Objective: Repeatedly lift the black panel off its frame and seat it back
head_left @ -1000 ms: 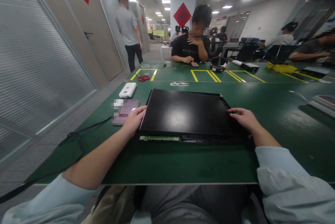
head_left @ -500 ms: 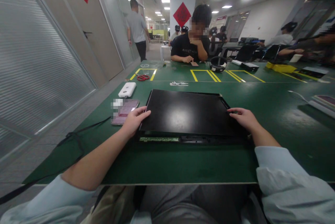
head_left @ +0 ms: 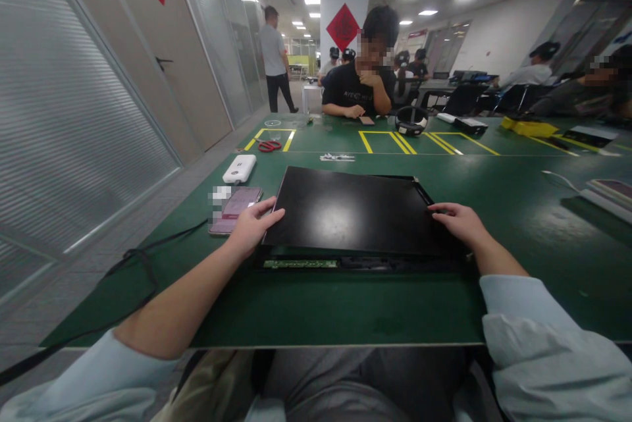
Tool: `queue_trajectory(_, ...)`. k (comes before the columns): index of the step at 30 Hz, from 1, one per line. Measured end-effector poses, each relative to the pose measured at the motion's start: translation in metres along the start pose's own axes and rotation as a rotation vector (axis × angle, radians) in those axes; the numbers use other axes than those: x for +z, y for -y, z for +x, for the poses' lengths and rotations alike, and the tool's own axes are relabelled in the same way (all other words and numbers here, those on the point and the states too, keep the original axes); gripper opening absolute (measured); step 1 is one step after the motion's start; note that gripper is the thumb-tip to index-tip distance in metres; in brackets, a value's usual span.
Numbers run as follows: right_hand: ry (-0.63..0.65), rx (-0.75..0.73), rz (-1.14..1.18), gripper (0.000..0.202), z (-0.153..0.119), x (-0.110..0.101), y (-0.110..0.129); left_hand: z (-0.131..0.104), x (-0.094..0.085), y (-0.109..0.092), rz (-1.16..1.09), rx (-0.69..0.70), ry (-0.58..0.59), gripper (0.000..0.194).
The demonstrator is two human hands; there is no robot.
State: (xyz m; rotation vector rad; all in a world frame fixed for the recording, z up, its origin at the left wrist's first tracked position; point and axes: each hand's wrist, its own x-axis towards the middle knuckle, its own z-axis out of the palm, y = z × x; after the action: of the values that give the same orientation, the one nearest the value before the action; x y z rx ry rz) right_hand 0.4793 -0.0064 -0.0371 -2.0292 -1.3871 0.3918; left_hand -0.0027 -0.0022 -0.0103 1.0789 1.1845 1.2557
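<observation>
Flat black display panel (head_left: 340, 211) lies mid-table, skewed over a black frame (head_left: 395, 265); frame shows at 1 o'clock & along 6, w/ green circuit board (head_left: 300, 264) bare at 7. L hand (head_left: 254, 224), at 9, is clamped on panel edge, thumb on top. R hand (head_left: 454, 219), at 3, has fingertips drawn in at the edge; can't tell if on panel, frame or both.

Step in hand, prob.: handling panel over frame. Next move likely calls for both edges supported evenly, no twist, bd. kept unscraped.

Around: phone (head_left: 244, 201) at 9–10, right by L hand, tight for that elbow/wrist; power bank (head_left: 239, 168) at 10; red-handled scissors (head_left: 270, 145) at 11; white strips (head_left: 337, 157) at 12, near far edge; headset (head_left: 411, 121) at 1. Black strap (head_left: 148, 261) at 8, by L forearm, might snag.
</observation>
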Motion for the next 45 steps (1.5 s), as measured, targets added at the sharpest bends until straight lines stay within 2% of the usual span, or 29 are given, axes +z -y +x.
queue_trajectory(16,0.005,0.013,0.004,0.026,0.0000,0.0001,0.0001,-0.0005,0.0002,-0.0001,0.014,0.003,-0.007,0.074)
queue_trajectory(29,0.020,0.051,0.010,0.027,-0.0022,-0.0014,0.0051,0.0037,-0.0015,0.0051,-0.004,0.015,-0.039,0.072)
queue_trajectory(34,0.032,0.053,0.013,0.028,-0.0010,-0.0008,0.0027,0.0024,-0.0014,0.0034,0.016,0.024,-0.036,0.069)
queue_trajectory(40,0.013,0.021,-0.008,0.028,0.0017,-0.0004,-0.0017,0.0017,0.0002,0.0008,0.056,0.090,-0.036,0.058)
queue_trajectory(45,0.022,0.012,-0.010,0.029,0.0038,0.0007,-0.0042,-0.0002,0.0004,-0.0014,0.099,0.117,0.009,0.059)
